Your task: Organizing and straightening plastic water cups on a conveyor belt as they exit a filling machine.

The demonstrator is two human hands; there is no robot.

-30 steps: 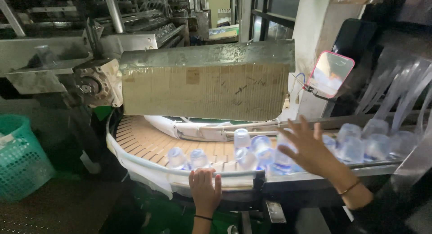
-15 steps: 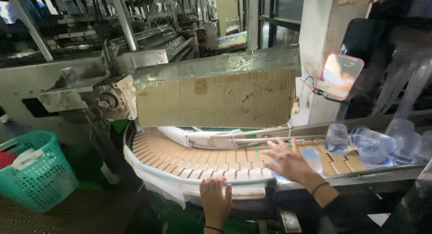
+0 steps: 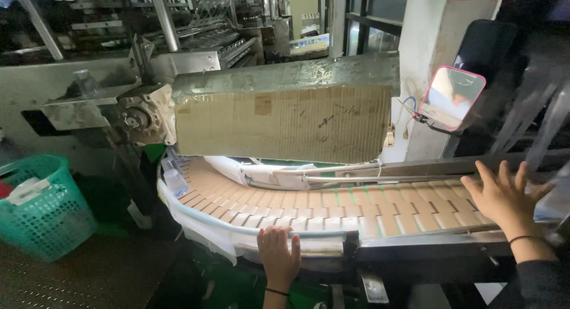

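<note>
My left hand (image 3: 279,255) rests on the white front rim of a curved slat conveyor (image 3: 309,205), fingers laid over the edge. My right hand (image 3: 504,196) is spread flat above the belt at the right, fingers apart, a dark band on its wrist; it presses against clear plastic bottles (image 3: 552,202) at the frame's right edge. One clear bottle (image 3: 173,175) stands at the belt's far left, under the cardboard-faced hood (image 3: 279,116).
A teal mesh basket (image 3: 41,208) with paper sits on the floor at left. A pink-framed mirror (image 3: 449,98) hangs on the white pillar. Metal guide rails (image 3: 332,172) cross the belt. Machinery with a motor (image 3: 139,116) stands behind.
The view has swung right to left. My right hand swept the group of bottles rightward along the belt, leaving the curved section bare. My left hand stayed on the rim.
</note>
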